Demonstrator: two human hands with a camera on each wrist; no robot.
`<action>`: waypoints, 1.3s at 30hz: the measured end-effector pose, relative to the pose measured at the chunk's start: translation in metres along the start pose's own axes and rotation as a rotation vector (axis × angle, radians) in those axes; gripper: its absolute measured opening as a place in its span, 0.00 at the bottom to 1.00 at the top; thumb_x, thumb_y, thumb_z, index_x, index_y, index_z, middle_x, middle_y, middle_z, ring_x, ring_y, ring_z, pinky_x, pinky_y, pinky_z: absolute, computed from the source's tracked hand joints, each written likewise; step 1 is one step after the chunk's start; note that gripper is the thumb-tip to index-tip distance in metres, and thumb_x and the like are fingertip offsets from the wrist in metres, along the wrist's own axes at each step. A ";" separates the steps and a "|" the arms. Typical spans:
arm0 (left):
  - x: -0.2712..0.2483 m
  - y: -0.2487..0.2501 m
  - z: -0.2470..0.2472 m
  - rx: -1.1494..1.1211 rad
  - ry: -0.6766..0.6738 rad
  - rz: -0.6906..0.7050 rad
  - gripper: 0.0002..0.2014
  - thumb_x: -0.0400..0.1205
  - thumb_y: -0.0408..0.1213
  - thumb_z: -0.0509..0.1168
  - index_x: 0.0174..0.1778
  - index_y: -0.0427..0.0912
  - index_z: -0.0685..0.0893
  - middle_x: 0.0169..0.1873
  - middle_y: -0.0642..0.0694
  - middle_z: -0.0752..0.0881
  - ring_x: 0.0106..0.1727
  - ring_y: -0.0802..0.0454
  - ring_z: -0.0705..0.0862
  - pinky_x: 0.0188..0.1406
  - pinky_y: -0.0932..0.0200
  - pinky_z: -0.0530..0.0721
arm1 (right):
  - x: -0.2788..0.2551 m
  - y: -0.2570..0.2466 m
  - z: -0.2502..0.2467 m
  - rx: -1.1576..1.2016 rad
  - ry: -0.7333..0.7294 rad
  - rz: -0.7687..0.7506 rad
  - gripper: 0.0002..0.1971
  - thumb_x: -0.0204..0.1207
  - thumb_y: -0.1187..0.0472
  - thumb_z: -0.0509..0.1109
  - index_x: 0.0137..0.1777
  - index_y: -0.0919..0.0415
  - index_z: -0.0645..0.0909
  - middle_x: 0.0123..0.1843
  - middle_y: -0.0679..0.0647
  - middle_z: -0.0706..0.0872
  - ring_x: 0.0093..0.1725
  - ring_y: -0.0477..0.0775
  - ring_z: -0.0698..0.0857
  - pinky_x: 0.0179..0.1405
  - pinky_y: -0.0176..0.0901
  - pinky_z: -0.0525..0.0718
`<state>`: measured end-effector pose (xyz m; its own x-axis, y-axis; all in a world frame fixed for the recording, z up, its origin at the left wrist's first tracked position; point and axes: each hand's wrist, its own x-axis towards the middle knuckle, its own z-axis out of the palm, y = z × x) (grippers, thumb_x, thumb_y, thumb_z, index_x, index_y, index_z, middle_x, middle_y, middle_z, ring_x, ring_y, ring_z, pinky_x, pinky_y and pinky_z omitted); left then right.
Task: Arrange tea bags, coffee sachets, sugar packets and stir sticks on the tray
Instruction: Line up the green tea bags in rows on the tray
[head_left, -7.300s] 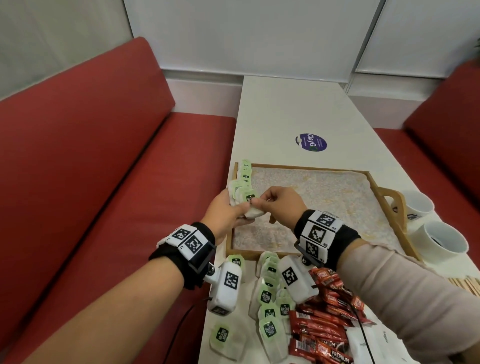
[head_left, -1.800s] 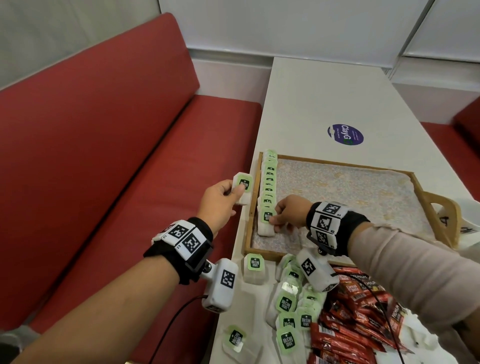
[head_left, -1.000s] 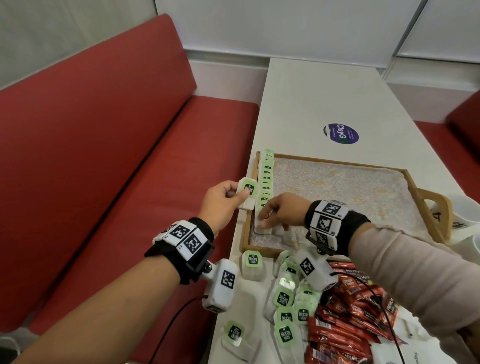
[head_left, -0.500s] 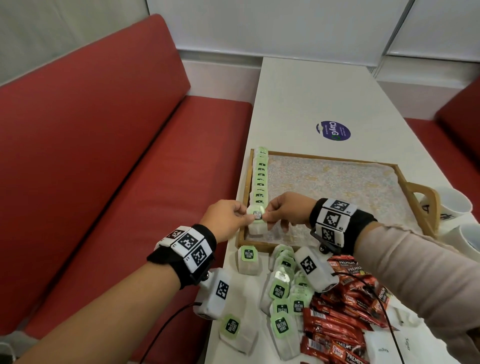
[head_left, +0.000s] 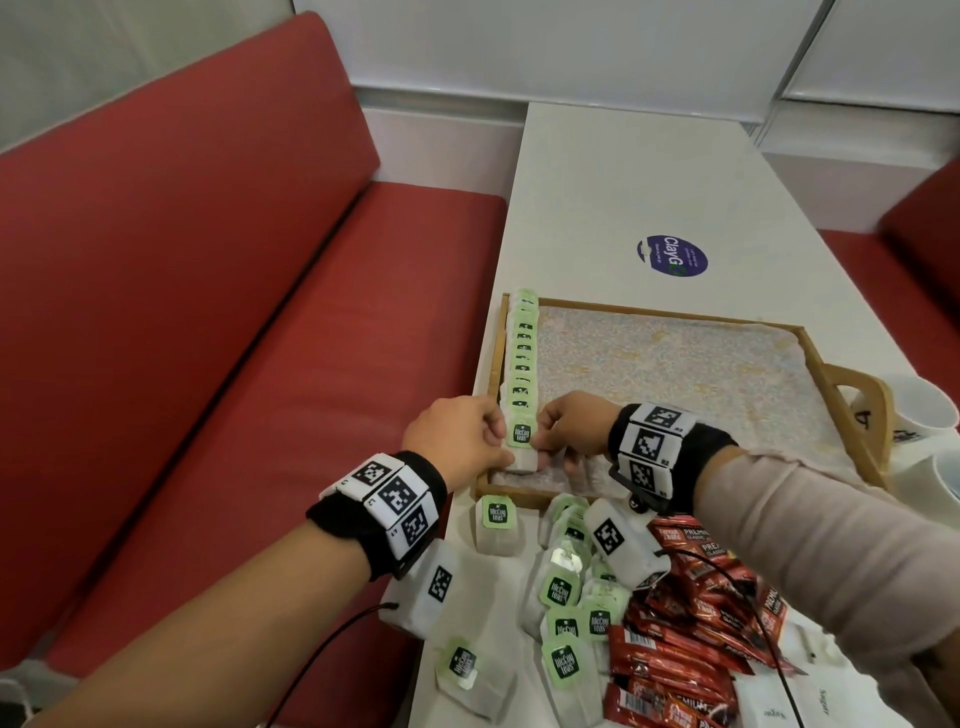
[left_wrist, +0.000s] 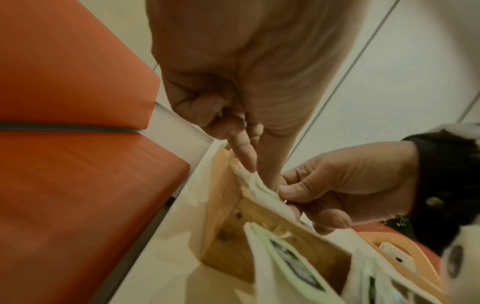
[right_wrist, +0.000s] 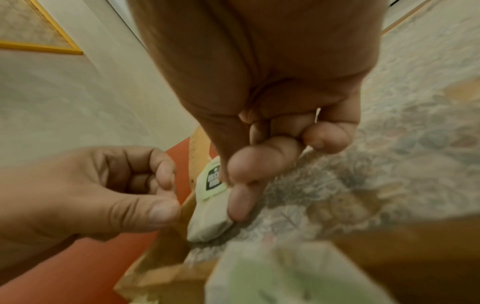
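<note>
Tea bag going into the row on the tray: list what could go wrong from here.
1. The tea bag is pinched between the left hand and the right hand at the near end of the overlapped row; a nudge could topple that row.
2. The right sleeve hangs over the coffee sachets and may sweep them about.

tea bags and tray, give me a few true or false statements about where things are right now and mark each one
1. A row of tea bags runs along the left edge of the tray. True.
2. The red coffee sachets already lie on the tray. False: they are heaped on the table, in front of the tray.
3. The right hand pinches the tea bag at the near end of the row. True.
4. The left hand rests flat on the red bench. False: it is at that same tea bag, fingers curled.
5. No tea bags remain off the tray. False: loose tea bags lie on the table.
</note>
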<state>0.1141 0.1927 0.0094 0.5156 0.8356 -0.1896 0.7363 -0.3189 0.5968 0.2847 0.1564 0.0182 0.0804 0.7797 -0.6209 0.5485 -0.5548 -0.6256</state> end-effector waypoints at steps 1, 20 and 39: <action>0.000 0.003 0.000 0.035 -0.022 0.018 0.11 0.67 0.45 0.78 0.33 0.54 0.81 0.32 0.60 0.85 0.39 0.61 0.84 0.42 0.60 0.83 | 0.000 0.000 0.001 -0.002 0.002 0.007 0.11 0.79 0.66 0.69 0.35 0.59 0.75 0.30 0.53 0.87 0.16 0.46 0.77 0.14 0.32 0.72; -0.012 0.008 -0.009 0.092 0.023 0.045 0.09 0.75 0.51 0.72 0.39 0.54 0.80 0.35 0.58 0.85 0.42 0.57 0.83 0.38 0.60 0.77 | -0.021 -0.012 -0.003 -0.199 0.104 0.010 0.11 0.79 0.53 0.70 0.37 0.56 0.78 0.33 0.46 0.87 0.22 0.45 0.78 0.21 0.33 0.71; -0.061 -0.002 0.011 0.116 -0.072 -0.090 0.17 0.70 0.51 0.76 0.29 0.49 0.74 0.30 0.54 0.81 0.36 0.53 0.80 0.33 0.59 0.75 | -0.063 -0.008 0.029 -0.162 0.152 -0.045 0.11 0.77 0.54 0.71 0.36 0.55 0.76 0.34 0.47 0.85 0.23 0.46 0.76 0.24 0.34 0.73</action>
<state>0.0860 0.1374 0.0109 0.4721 0.8302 -0.2963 0.8244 -0.2968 0.4820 0.2509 0.1029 0.0489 0.1709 0.8442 -0.5080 0.6797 -0.4743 -0.5595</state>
